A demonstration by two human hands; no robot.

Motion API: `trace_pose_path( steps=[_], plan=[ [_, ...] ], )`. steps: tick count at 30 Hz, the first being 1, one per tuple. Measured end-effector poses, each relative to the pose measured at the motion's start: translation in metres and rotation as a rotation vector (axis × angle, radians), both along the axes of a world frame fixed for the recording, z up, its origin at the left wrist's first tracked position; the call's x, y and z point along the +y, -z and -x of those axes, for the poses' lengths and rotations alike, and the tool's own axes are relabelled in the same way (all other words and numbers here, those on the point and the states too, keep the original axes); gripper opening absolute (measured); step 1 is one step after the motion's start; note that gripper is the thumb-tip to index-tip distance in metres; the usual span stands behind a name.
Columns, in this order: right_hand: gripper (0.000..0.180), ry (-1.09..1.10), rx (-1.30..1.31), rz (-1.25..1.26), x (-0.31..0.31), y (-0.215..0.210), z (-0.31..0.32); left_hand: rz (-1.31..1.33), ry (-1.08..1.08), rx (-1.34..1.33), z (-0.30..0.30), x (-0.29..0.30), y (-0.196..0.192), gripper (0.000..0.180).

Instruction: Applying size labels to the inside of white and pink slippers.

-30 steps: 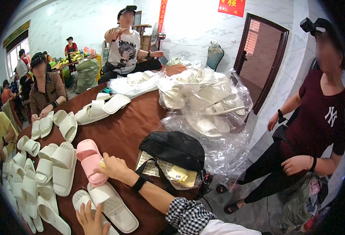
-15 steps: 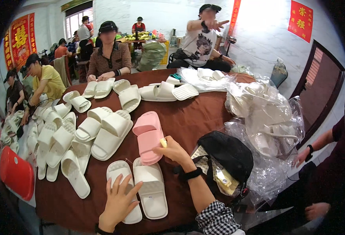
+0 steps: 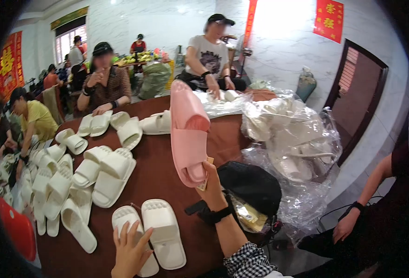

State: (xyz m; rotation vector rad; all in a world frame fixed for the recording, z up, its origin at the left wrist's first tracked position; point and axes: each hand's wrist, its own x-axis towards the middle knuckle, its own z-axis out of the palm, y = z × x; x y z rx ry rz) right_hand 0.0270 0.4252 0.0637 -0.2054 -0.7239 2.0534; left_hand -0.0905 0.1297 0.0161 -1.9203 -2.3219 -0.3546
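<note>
My right hand [image 3: 212, 190] holds a pink slipper [image 3: 189, 148] up above the table, toe end tilted upward, with part of a second pink one showing behind it. A small pale yellow piece [image 3: 210, 160] is between the fingers of that hand. My left hand [image 3: 131, 252] lies with spread fingers over a white slipper [image 3: 124, 214], covering its middle. Beside it, to the right, rests another white slipper [image 3: 162, 231] with its textured insole showing at the far end.
Several white slippers [image 3: 116, 178] crowd the left of the brown-covered table [image 3: 149, 167]. A black mesh bag [image 3: 251, 187] sits right of my right hand, by clear plastic bags of slippers [image 3: 297, 139]. A red plastic stool [image 3: 16, 229] stands far left. People sit and stand around.
My right hand has lifted the pink slippers off the table. My left hand stays over the white slipper. The person across has lowered a pointing arm to the plastic-wrapped slippers.
</note>
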Motion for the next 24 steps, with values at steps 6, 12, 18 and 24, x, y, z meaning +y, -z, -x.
trace_pose_path(
  steps=[6,12,18,24],
  plan=[
    [0.020,-0.052,0.209,0.052,0.025,0.024,-0.016,0.004,-0.055,-0.018,-0.004,0.001,-0.016,0.068],
    [0.078,1.152,-0.789,-1.550,0.054,0.066,-0.042,0.061,0.024,-0.033,0.006,0.009,0.002,0.079],
    [0.063,0.222,-0.507,-0.308,0.070,0.067,-0.057,-0.004,-0.006,-0.046,0.000,0.014,0.010,0.082],
    [0.065,0.327,-0.334,-0.645,0.042,0.090,-0.037,-0.180,0.010,-0.077,0.001,0.004,0.018,0.095]
  ],
)
